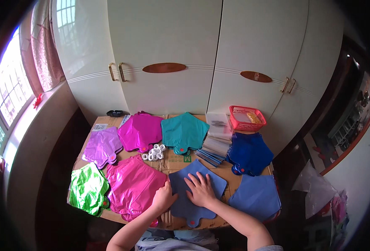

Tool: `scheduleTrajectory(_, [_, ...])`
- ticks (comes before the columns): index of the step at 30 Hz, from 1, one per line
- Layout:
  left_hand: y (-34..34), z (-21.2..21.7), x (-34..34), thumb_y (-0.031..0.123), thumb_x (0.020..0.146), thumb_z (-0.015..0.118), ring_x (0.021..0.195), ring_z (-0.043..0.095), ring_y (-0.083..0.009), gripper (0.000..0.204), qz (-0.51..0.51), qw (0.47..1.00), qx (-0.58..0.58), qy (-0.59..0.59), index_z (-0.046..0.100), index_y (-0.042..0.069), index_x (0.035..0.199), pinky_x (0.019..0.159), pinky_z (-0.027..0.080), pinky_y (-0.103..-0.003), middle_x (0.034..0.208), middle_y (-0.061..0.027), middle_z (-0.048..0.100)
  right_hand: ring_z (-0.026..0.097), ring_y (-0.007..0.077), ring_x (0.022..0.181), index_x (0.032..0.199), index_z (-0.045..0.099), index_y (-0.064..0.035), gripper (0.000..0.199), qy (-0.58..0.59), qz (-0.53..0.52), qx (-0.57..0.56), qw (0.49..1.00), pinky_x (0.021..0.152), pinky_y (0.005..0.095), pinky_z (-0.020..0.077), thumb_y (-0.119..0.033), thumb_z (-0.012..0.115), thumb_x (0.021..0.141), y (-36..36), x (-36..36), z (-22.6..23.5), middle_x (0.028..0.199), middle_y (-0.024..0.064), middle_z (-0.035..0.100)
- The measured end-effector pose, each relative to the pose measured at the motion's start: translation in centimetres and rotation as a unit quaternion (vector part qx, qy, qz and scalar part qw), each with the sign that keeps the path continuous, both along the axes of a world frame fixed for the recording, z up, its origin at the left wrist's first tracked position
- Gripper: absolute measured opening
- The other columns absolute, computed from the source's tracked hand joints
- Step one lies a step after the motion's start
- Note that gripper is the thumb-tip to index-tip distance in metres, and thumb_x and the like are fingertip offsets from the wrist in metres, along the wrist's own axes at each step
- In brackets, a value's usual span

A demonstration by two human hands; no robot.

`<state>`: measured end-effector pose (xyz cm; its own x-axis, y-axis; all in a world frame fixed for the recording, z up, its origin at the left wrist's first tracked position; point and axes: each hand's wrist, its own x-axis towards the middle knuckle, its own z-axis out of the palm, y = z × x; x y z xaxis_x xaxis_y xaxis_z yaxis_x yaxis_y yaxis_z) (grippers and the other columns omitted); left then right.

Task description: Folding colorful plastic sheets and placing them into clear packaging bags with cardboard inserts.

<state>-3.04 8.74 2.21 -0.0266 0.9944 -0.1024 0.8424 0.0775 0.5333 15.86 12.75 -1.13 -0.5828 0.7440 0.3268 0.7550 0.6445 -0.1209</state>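
A matte slate-blue flat foil balloon [185, 209], star-like with a short tab toward me, lies in front of me. My right hand [200, 190] rests flat on it, fingers spread. At its left edge is my left hand [165, 198], its fingers curled in and its thumb over the blue sheet. Whether those fingers pinch the edge is hidden. Just left of that hand spreads a shiny pink foil balloon pile [134, 186]. On the right lies another slate-blue balloon pile [257, 196].
Cardboard [174, 158] covers the table. Around it lie green [88, 188], lilac [102, 145], magenta [139, 131], teal [185, 131] and dark blue [250, 154] foil piles. White ribbon rolls [154, 153], a clear box [218, 124] and a red basket [247, 118] stand farther back.
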Motion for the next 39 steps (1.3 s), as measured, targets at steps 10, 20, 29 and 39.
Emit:
scheduleTrajectory(10, [0.6,-1.3,0.3,0.031,0.079,0.061,0.072,0.064,-0.0422,0.036,0.007,1.0,0.007,0.027,0.056,-0.002,0.092,0.067,0.053,-0.05,0.072,-0.0259,0.063,0.024,0.0357,0.135,0.136,0.044,-0.0156,0.058,-0.09,-0.01,-0.057,0.994,0.107,0.0611,0.0173,-0.043,0.053,0.085,0.0,-0.4,1.8,0.145,0.0114,0.032])
scheduleTrajectory(20, [1.1,-0.9,0.3,0.028,0.075,0.056,0.073,0.065,-0.0411,0.032,-0.032,0.997,-0.025,0.069,0.064,-0.002,0.082,0.068,0.054,-0.048,0.074,-0.0262,0.064,0.015,0.0311,0.141,0.135,0.043,-0.0052,0.067,-0.087,0.059,-0.059,0.993,0.112,0.0532,0.0116,-0.049,0.051,0.086,1.4,-0.2,-0.2,0.148,0.0142,0.027])
scheduleTrajectory(29, [0.6,0.0,0.4,0.034,0.074,0.058,0.069,0.065,-0.0398,0.037,-0.059,0.995,-0.019,0.083,0.065,-0.002,0.071,0.066,0.054,-0.046,0.071,-0.0255,0.063,0.015,0.0308,0.141,0.135,0.043,-0.0065,0.066,-0.102,0.062,-0.08,0.99,0.109,0.0605,0.0106,-0.05,0.051,0.085,1.2,-0.1,0.9,0.149,0.0117,0.026])
scheduleTrajectory(39, [0.4,-0.4,0.9,0.028,0.076,0.057,0.073,0.064,-0.0417,0.034,-0.026,0.999,0.005,0.039,0.057,-0.001,0.095,0.068,0.053,-0.05,0.076,-0.0251,0.064,0.016,0.0305,0.14,0.135,0.044,-0.006,0.068,-0.09,0.063,-0.068,0.992,0.109,0.0605,0.012,-0.051,0.05,0.085,1.3,0.1,0.7,0.148,0.0127,0.027])
